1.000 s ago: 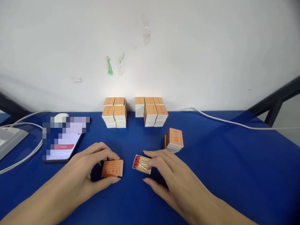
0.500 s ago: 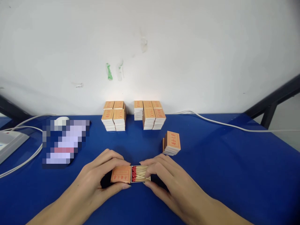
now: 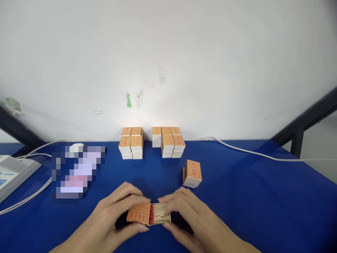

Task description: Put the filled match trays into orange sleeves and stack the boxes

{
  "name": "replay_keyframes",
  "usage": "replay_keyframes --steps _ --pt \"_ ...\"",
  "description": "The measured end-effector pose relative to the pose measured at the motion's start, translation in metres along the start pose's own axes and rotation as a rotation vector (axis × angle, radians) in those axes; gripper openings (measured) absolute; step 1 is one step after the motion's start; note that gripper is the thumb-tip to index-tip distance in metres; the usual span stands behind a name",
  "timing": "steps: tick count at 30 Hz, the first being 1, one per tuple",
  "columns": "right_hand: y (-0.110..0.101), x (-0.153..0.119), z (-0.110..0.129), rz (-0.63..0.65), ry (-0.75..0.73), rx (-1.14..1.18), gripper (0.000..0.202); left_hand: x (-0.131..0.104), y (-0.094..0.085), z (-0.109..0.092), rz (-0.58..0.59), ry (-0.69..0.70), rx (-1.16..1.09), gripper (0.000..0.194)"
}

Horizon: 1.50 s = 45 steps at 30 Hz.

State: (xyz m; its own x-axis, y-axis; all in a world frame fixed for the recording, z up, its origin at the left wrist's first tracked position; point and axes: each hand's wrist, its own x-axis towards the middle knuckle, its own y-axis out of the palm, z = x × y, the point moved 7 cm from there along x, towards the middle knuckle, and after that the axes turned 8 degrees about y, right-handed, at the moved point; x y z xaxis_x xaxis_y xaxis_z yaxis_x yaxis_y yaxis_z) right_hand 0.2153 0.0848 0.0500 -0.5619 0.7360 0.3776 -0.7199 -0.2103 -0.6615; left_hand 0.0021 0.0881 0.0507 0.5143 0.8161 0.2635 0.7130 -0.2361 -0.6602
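Between my hands is a matchbox, its orange sleeve (image 3: 139, 213) on the left and its tray of red-tipped matches (image 3: 159, 213) sticking out on the right. My left hand (image 3: 118, 214) grips the sleeve, thumb on the near edge and fingers on the far edge. My right hand (image 3: 184, 216) is closed around the tray's right part, with one finger bent over the matches and the thumb at the near side. A short stack of matchboxes (image 3: 193, 172) stands just beyond my right hand.
Two blocks of stacked matchboxes (image 3: 131, 147) (image 3: 172, 146) stand by the wall on the blue table (image 3: 237, 196). At left lie a pixelated phone-like object (image 3: 81, 172), a white rounded object (image 3: 76, 147), cables and a white device (image 3: 15, 172). Another cable (image 3: 247, 153) runs right.
The view has tilted up, so everything sits lower in the picture. The sleeve and tray are slightly more tilted, and a little less of the tray appears to stick out.
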Motion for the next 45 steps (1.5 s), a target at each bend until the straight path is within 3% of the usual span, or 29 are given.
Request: replay_keyframes --steps 8,14,20,24,30,36,45 --pt "0.001 -0.004 -0.002 -0.050 -0.093 -0.017 0.024 -0.004 0.007 0.001 0.045 -0.015 -0.028 0.027" --pt "-0.001 -0.007 -0.001 -0.072 -0.100 -0.008 0.026 0.000 0.004 -0.004 0.058 0.051 -0.027 0.029" --pt "-0.007 -0.004 0.005 -0.060 -0.071 -0.003 0.027 -0.001 0.005 0.001 0.057 -0.061 -0.087 0.032" --pt "-0.010 -0.002 0.008 -0.057 -0.054 -0.022 0.023 -0.001 0.004 -0.003 0.063 -0.062 -0.111 0.034" --pt "-0.011 -0.002 0.010 -0.082 -0.057 -0.004 0.021 -0.002 0.002 -0.008 0.009 -0.002 -0.110 0.035" --pt "-0.018 -0.007 0.016 -0.083 -0.115 -0.097 0.033 -0.003 -0.002 -0.014 -0.048 0.078 -0.110 0.041" --pt "-0.006 -0.018 0.007 -0.110 -0.187 -0.106 0.047 -0.003 -0.002 -0.016 -0.064 0.150 -0.090 0.043"
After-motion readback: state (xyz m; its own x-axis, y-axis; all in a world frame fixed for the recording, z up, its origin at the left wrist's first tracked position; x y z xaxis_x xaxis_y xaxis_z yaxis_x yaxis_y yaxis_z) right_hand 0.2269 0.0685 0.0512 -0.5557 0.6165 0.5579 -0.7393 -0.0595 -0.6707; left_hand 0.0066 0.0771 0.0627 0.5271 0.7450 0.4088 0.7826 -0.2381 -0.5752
